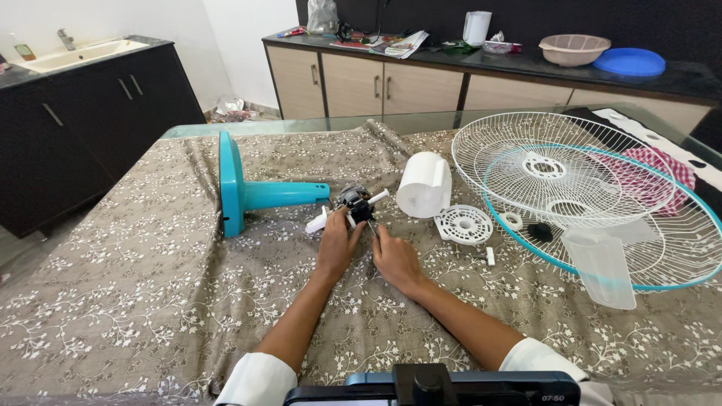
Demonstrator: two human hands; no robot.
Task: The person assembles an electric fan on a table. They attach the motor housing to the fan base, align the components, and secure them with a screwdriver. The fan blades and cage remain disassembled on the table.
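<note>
Glass tabletop [421, 120] under brown floral cloth [150, 286]; dark sink cabinet left, counter behind. On the counter, a beige basket [574, 49], contents unseen. Fan motor [355, 201] lies mid-cloth beside teal stand [256, 194]. Left hand [338, 242] grip clamped on the motor; right hand [395, 257] pinches a thin tool against it.

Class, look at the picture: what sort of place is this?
Probably a home kitchen or dining room: a washbasin on dark cabinets, a counter with bowls, and a cloth-covered table with fan parts.
</note>
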